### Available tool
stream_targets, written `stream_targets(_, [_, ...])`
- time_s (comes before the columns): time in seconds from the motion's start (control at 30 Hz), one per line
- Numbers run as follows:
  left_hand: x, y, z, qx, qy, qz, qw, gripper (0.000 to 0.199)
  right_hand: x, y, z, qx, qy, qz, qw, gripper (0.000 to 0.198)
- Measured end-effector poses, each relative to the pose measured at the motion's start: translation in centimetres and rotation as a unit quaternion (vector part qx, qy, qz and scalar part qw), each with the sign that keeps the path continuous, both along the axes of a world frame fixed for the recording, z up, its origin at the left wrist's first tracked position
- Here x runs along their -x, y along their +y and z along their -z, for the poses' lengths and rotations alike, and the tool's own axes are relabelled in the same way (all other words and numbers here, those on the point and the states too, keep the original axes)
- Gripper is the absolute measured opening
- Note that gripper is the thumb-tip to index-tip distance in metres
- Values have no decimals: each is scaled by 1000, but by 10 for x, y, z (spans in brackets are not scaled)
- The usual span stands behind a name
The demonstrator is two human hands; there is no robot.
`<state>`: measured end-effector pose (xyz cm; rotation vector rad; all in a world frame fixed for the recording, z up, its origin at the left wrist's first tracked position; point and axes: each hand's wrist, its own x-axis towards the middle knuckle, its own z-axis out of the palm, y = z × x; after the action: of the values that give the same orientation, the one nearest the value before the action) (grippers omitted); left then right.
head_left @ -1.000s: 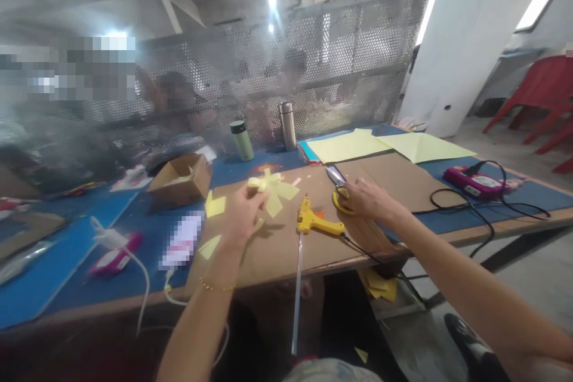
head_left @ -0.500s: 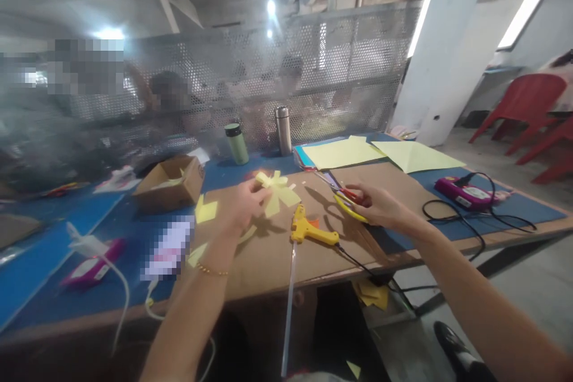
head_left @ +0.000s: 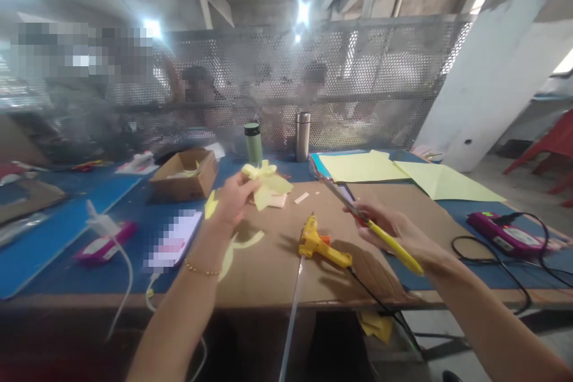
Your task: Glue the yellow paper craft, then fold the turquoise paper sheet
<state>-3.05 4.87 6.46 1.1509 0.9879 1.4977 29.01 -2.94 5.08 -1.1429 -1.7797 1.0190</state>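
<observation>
I've got the left grip (head_left: 233, 197) pinched, thumb vs. fingers, on the edge of the yellow paper flower (head_left: 267, 186), approx. ctr of frame, held above the cardboard sheet (head_left: 282, 277); exact fingertip contact is too blurry for me to tell. Right grip (head_left: 385, 224), right of ctr, is curled round the scissors (head_left: 396, 246), blades pointing to upper left, yellow handle to lower right; I can't tell if the blades are fully together. Btwn the two, a yellow glue gun (head_left: 311, 242) lies on the cardboard, nozzle up-frame, w/ a clear glue stick (head_left: 290, 310) out the back, running down past the bench (head_left: 143, 212) edge to bottom ctr. Curled paper strip (head_left: 249, 242) sits below the flower. Further back I see a green flask (head_left: 253, 146) & a steel flask (head_left: 302, 138), both upright, plus yellow paper sheets (head_left: 358, 168) upper right of ctr. Open box (head_left: 176, 187) w/ paper scraps at left; purple unit (head_left: 505, 234) w/ black cable, far right.
</observation>
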Motion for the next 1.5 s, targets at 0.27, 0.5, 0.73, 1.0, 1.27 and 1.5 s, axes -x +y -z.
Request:
stream_targets(0.27, [-12,-8,-1,15,-161,-91,983,34,50,16,-8,-6,62,-79,995,54])
stream_targets(0.5, [-32,-32,-4,38,-228,-26,973,25,90,-37,10,78,248,-2,966,66])
stream_targets(0.73, [-49,-80,-12,69,-281,50,956,22,123,-80,52,2,239,30,971,61])
stream_targets(1.0, [-50,-124,7,54,-266,4,963,30,139,-95,66,-43,194,49,979,61])
stream_targets(1.27, [-54,-137,17,72,-242,15,968,31,144,-106,60,-58,193,48,978,57])
stream_targets(1.5, [-67,-143,21,92,-255,15,962,32,139,-110,60,-67,213,64,973,51])
